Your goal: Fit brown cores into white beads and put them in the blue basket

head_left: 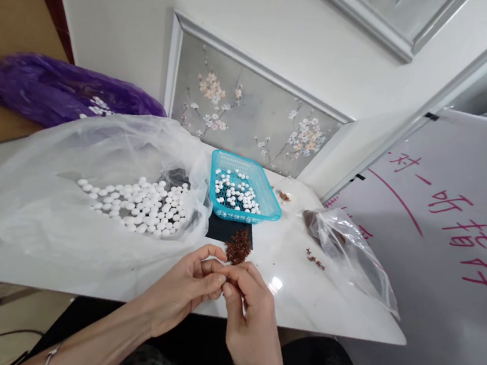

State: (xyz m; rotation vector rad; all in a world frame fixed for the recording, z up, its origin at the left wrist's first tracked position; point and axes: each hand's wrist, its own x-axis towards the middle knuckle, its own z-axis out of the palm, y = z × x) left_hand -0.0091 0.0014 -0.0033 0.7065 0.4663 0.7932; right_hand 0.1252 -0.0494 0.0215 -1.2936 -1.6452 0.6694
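My left hand (199, 283) and my right hand (251, 303) meet at the table's front edge, thumbs and fingertips pinched together. Whatever lies between the fingertips is too small and hidden to name. Just beyond them is a heap of small reddish-brown pieces (238, 246), partly on a black mat (217, 228). Behind it stands a blue plastic basket (271, 200) with small white round pieces (242, 197) inside. To the left, many more white pieces (148, 207) lie in a large, open, translucent plastic bag (50, 184).
A clear bag (361, 266) with brown contents lies on the right, beside a few loose brown bits (315, 260). A purple bag (39, 86) with white pieces is at the back left. A framed flower picture (252, 101) and a whiteboard (437, 257) with red writing border the white table (295, 302).
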